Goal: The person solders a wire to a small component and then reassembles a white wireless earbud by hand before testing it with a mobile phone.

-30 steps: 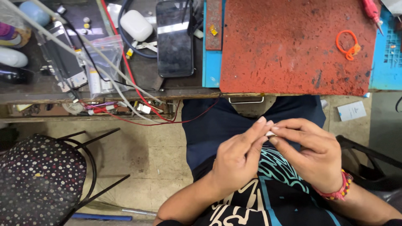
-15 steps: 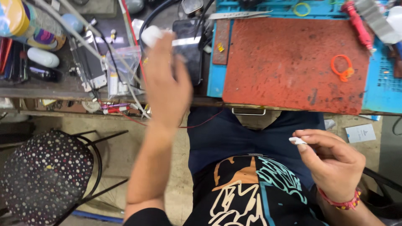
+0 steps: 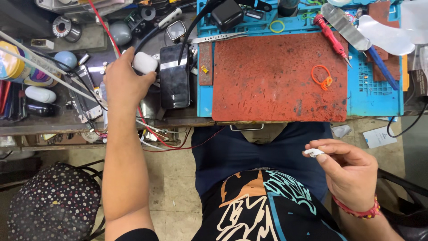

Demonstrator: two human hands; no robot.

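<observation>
Since last frame my left hand [image 3: 122, 82] closed around the white earbud case [image 3: 145, 62] beside the phone [image 3: 174, 76], right hand [image 3: 352, 172] still pinching an earbud [image 3: 314, 152].

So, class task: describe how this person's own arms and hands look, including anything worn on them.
Both forearms are bare, with no gloves or rings visible. The left hand wears nothing; a black sleeve edge shows at the upper arm. The right hand has a red beaded bracelet at the wrist.
</observation>
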